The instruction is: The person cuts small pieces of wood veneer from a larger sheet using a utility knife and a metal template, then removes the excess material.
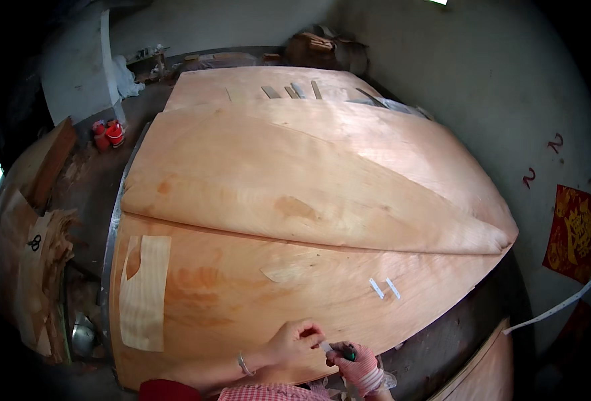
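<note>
Wood sheet point(322, 287) | small pale strip point(326, 347) | between the two hands point(294, 343) point(358, 369)

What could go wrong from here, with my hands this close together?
The dark green object in your gloved right hand sits near your bare left hand; if it has an edge, it might nick you. The upper wood sheet bulges over the wood below, so pressing on it could crease or split it. The two white strips might shift if brushed; whether they're stuck down isn't clear.
</note>
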{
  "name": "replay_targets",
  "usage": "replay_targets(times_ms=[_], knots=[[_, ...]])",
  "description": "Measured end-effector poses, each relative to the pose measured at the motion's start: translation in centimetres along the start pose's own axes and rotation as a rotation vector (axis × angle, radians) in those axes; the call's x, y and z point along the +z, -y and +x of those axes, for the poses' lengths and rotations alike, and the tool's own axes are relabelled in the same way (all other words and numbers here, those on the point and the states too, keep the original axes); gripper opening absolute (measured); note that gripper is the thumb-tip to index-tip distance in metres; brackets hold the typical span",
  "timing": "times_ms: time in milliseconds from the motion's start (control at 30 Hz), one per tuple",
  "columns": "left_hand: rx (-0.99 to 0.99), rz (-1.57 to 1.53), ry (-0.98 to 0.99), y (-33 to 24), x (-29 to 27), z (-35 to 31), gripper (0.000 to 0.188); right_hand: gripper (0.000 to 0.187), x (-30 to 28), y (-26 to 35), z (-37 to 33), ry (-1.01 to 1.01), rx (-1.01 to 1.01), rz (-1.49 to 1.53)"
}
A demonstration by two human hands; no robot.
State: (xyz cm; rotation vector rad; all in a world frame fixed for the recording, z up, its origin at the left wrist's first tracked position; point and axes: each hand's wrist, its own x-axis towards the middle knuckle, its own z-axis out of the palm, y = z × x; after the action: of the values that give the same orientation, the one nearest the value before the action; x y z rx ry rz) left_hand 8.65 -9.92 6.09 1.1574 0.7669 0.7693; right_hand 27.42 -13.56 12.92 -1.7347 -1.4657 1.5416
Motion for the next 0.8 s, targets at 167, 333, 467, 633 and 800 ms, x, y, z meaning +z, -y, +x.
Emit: replay_targets(times_ms=[167, 333, 467, 633, 800], knots=[[0.086, 0.636, -0.348, 0.6, -5.1, 3.1, 0.009, 0.022, -1.0, -2.3, 5.4, -0.069, 0.119, -0.007], [0.385, 0.968, -0.350, 3.2, -12.0, 8.6, 0.017, 0.023, -1.7, -0.7, 12.9, -0.105, 0.174, 0.061], [0.532, 1.211, -0.375, 4.8, -12.5, 9.9, 0.015, 0.023, 0.1, 1.1, 18.4, -0.060, 0.164, 0.083], [0.445, 1.297, -0.358, 4.8, -11.6, 10.0, 0.017, 0.025, 1.0, -0.2, 24.3, 0.015, 0.217, 0.103], [0.533, 1.354, -0.345, 4.7, -11.6, 10.9, 0.028, 0.022, 1.5, 0.5, 24.7, 0.008, 0.262, 0.063]])
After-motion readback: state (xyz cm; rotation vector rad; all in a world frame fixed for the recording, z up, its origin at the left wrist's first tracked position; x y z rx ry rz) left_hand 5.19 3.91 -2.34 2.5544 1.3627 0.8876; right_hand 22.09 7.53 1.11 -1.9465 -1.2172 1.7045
